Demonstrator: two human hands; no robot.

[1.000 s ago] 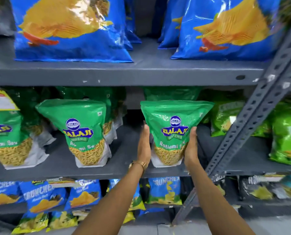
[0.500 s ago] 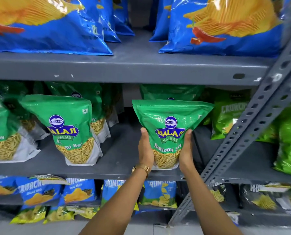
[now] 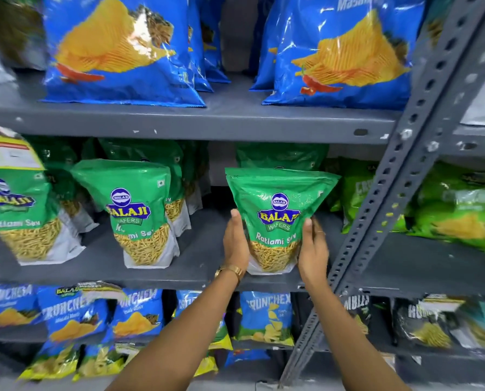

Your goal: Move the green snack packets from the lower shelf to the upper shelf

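Observation:
A green Balaji Ratlami Sev packet [image 3: 278,218] stands upright at the front of the grey middle shelf [image 3: 202,266], held between both hands. My left hand [image 3: 235,244] presses its left side and my right hand [image 3: 313,249] presses its right side. More green packets of the same kind stand on that shelf: one in the middle [image 3: 139,210], one at the far left [image 3: 18,210], and others behind them. The grey upper shelf [image 3: 221,119] has a bare gap between two rows of blue chip bags.
Big blue chip bags stand on the upper shelf at left [image 3: 120,49] and at right [image 3: 343,52]. A slanted perforated steel brace [image 3: 399,176] crosses right of my hands. Lighter green bags [image 3: 458,210] lie beyond it. Small blue packets [image 3: 75,314] fill the bottom shelf.
The view has shifted slightly. Both hands have stayed clasped on the green packet at the shelf front; my hands sit a little higher on its sides.

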